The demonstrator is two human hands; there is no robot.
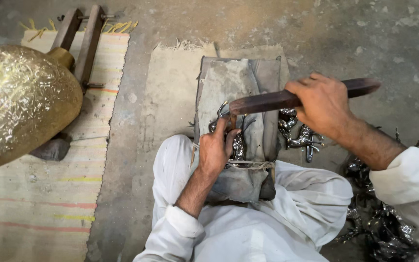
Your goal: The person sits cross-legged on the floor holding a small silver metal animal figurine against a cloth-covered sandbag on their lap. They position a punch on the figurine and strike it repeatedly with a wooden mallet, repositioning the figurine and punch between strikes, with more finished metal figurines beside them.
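Pinning a small shiny metal figure (237, 145) on the padded block (233, 92) between my knees — left hand (215, 151) closed around it for steadiness — right hand (322, 104) gripping the long dark file (263, 102) across it.

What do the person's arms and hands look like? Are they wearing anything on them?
Both hands are bare, with no gloves or rings that I can see. The left hand and right hand come out of loose white sleeves. The sleeves are pushed back, so the forearms are uncovered and a bit hairy. The white cloth looks creased and soft, matching the white trousers.
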